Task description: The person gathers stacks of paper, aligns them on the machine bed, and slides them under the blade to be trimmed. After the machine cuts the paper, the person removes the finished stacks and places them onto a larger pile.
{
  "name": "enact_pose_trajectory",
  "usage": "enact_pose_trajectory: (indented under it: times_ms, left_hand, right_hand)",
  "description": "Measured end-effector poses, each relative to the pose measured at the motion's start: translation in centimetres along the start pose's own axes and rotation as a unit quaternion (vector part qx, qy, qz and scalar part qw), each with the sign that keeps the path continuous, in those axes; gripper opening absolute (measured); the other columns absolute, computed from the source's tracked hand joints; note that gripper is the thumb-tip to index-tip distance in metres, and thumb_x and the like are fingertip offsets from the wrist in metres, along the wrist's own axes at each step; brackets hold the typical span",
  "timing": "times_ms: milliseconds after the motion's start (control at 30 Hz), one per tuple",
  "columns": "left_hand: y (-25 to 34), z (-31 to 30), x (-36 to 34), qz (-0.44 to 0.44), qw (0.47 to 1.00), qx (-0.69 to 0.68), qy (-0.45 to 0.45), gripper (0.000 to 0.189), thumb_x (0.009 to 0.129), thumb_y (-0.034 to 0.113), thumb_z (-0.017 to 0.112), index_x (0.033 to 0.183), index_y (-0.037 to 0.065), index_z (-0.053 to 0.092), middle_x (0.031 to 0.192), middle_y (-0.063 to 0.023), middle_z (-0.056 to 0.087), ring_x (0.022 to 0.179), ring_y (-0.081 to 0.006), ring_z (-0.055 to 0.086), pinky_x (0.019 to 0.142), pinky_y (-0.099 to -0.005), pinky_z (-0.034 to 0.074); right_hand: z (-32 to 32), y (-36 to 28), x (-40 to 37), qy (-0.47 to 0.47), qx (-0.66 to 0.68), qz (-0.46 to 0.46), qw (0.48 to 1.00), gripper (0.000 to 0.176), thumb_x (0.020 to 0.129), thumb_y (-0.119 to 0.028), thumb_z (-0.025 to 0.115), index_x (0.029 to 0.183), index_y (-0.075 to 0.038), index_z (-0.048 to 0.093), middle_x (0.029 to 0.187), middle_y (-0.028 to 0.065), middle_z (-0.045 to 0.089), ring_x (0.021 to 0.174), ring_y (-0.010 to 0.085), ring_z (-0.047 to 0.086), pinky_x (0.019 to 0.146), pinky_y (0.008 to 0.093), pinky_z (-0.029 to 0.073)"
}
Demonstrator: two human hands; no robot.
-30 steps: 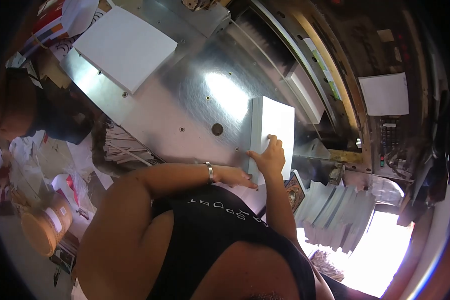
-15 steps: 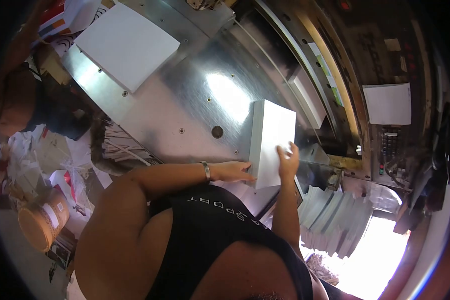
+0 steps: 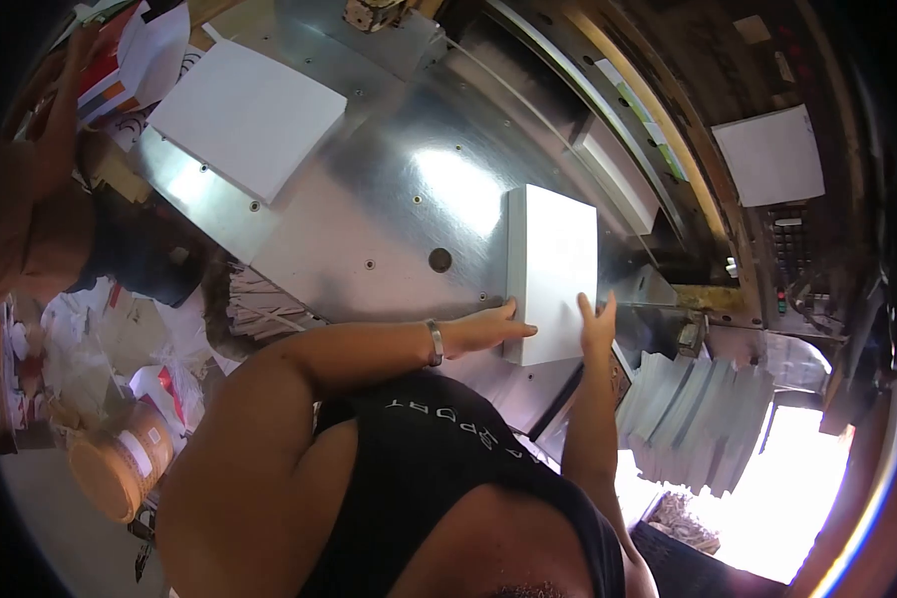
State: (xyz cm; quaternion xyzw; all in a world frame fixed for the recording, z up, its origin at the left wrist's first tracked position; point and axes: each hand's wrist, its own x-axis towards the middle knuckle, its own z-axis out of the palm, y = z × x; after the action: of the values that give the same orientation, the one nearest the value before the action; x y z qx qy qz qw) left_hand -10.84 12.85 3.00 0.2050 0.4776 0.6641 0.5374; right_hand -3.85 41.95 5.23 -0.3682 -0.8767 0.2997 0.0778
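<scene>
- Orange tub (image 3: 118,474), contents hidden
- White stack (image 3: 558,269) on metal table (image 3: 369,214)
- Bright opening (image 3: 789,488) lower right
- Left hand (image 3: 480,331) at stack corner, clamping unclear
- Right hand (image 3: 597,324) beside edge, fingers apart

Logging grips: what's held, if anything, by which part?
Hold can't be confirmed: left hand touches the white stack at its left edge, near end; right hand is by its right edge.

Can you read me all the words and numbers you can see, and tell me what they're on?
"SPORT": on the black top, upside down from here. The marks beside it are too distorted to read.
Too small or blurred to read: anything on the white label of the orange tub, and the keypad keys.
I can't make out any numbers.
</scene>
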Motion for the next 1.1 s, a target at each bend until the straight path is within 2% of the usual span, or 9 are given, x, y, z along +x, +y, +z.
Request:
enact_pose_trajectory:
  times_ms: [33,133,267,367,467,633,800,967,1100]
  left_hand:
    - [0.0,-0.1,0.2,0.011,1.000,0.005,-0.009,0.095,0.102,0.040,0.061,0.158,-0.017,0.009,0.160,-0.0297,0.031,0.150,-0.0290,0.033,0.123,-0.0351,0.026]
    - [0.7,0.7,-0.4,-0.013,0.999,-0.034,-0.015,0.098,0.101,0.038,0.061,0.158,-0.016,0.002,0.160,-0.0288,0.032,0.150,-0.0285,0.033,0.123,-0.0352,0.026]
    - [-2.8,1.6,2.0,0.045,0.997,-0.048,-0.028,0.099,0.101,0.036,0.061,0.160,-0.011,-0.002,0.161,-0.0284,0.030,0.148,-0.0267,0.035,0.121,-0.0339,0.028]
    - [0.0,2.1,-0.6,0.019,0.998,-0.064,0.007,0.097,0.100,0.035,0.063,0.162,-0.008,0.003,0.156,-0.0236,0.038,0.143,-0.0235,0.040,0.118,-0.0322,0.032]
    - [-0.3,1.5,-0.9,-0.027,0.994,-0.110,-0.011,0.092,0.100,0.035,0.064,0.161,-0.007,0.010,0.152,-0.0187,0.044,0.139,-0.0204,0.043,0.116,-0.0318,0.033]
    - [-3.8,0.6,1.4,0.024,0.991,-0.132,0.000,0.078,0.102,0.034,0.062,0.160,-0.004,0.025,0.143,-0.0109,0.051,0.129,-0.0131,0.047,0.109,-0.0289,0.038]
    - [-2.7,-0.4,0.4,0.042,0.988,-0.149,-0.018,0.067,0.103,0.033,0.061,0.158,0.006,0.035,0.138,-0.0013,0.054,0.122,-0.0081,0.048,0.101,-0.0271,0.040]
    - [-2.5,-1.1,0.0,0.011,0.991,-0.135,-0.019,0.058,0.103,0.035,0.060,0.154,0.013,0.043,0.135,0.0045,0.055,0.121,-0.0066,0.046,0.102,-0.0304,0.039]
    - [-3.2,-1.9,0.1,0.005,0.989,-0.148,-0.015,0.054,0.103,0.037,0.060,0.151,0.017,0.047,0.136,0.0062,0.055,0.118,-0.0069,0.045,0.103,-0.0330,0.039]
  right_hand:
    - [0.7,-0.9,-0.5,0.082,-0.102,-0.119,0.984,0.093,0.085,-0.043,0.081,0.152,0.006,0.040,0.145,0.0307,0.054,0.134,0.0413,0.053,0.113,0.0439,0.041]
    - [2.0,-7.4,-2.9,0.037,-0.119,-0.219,0.968,0.084,0.080,-0.039,0.086,0.144,0.002,0.051,0.137,0.0249,0.059,0.127,0.0406,0.057,0.108,0.0458,0.045]
    - [4.1,-14.2,-6.1,-0.071,-0.297,-0.174,0.936,0.086,0.069,-0.042,0.091,0.137,-0.005,0.054,0.126,0.0194,0.060,0.114,0.0399,0.062,0.094,0.0481,0.053]
    - [4.7,-14.3,-5.9,-0.060,-0.331,-0.185,0.923,0.084,0.063,-0.040,0.092,0.130,-0.006,0.054,0.116,0.0186,0.060,0.105,0.0397,0.064,0.086,0.0494,0.055]
    - [4.7,-13.9,-5.4,-0.057,-0.317,-0.216,0.922,0.081,0.060,-0.037,0.092,0.125,-0.006,0.055,0.111,0.0196,0.059,0.100,0.0396,0.064,0.083,0.0486,0.055]
    - [4.5,-13.4,-4.7,-0.062,-0.300,-0.233,0.923,0.080,0.059,-0.034,0.091,0.125,-0.005,0.056,0.108,0.0208,0.061,0.094,0.0406,0.066,0.082,0.0481,0.055]
    - [4.3,-13.2,-4.3,-0.063,-0.294,-0.234,0.925,0.077,0.060,-0.031,0.089,0.125,-0.007,0.056,0.107,0.0207,0.061,0.093,0.0407,0.067,0.082,0.0482,0.055]
    - [3.9,-14.1,-4.4,-0.077,-0.298,-0.207,0.929,0.079,0.061,-0.029,0.087,0.129,-0.009,0.053,0.109,0.0201,0.062,0.096,0.0401,0.068,0.083,0.0481,0.056]
    - [2.7,-15.0,-4.5,-0.083,-0.250,-0.235,0.936,0.080,0.063,-0.016,0.083,0.136,-0.011,0.049,0.105,0.0184,0.065,0.095,0.0378,0.069,0.084,0.0474,0.056]
